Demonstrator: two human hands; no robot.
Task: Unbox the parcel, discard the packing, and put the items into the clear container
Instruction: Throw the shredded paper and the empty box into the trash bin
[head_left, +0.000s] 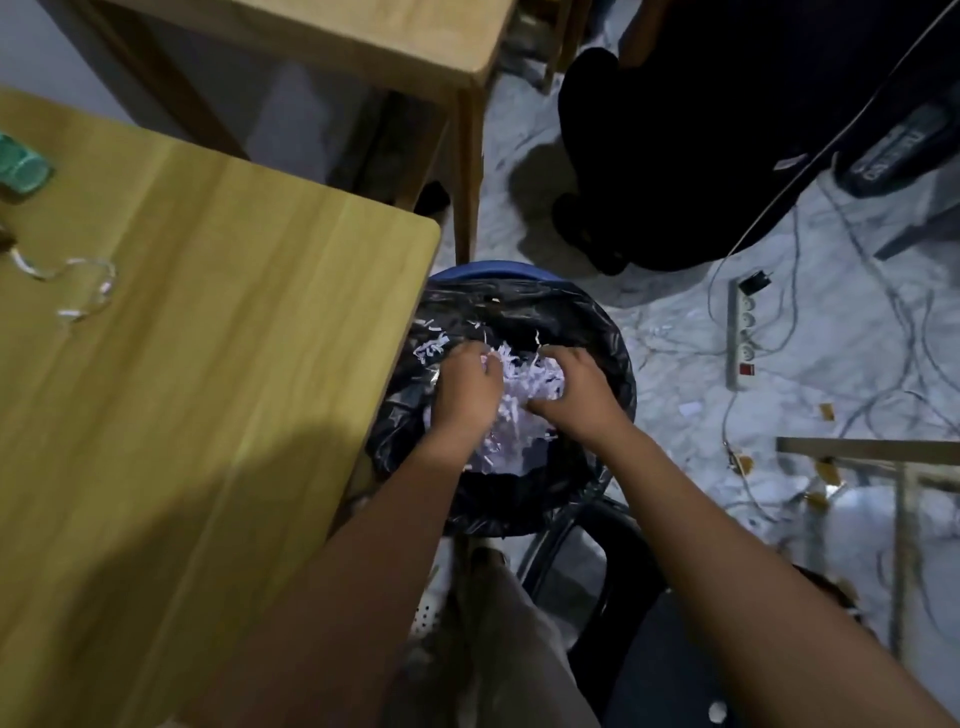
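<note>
Table edge (405, 322) crowds lined bin (613, 364); power strip (740, 338) beyond.

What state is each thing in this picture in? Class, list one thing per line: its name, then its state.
left hand: in the bin, closed on shredded paper.
right hand: in the bin, closed on shredded paper.
shredded paper: loose, heaped in the bin.
bin: upright, open, lined.
black bag: lining the bin, folded over its rim.
power strip: flat on the floor.
clear tape strip: curled on the table.
</note>
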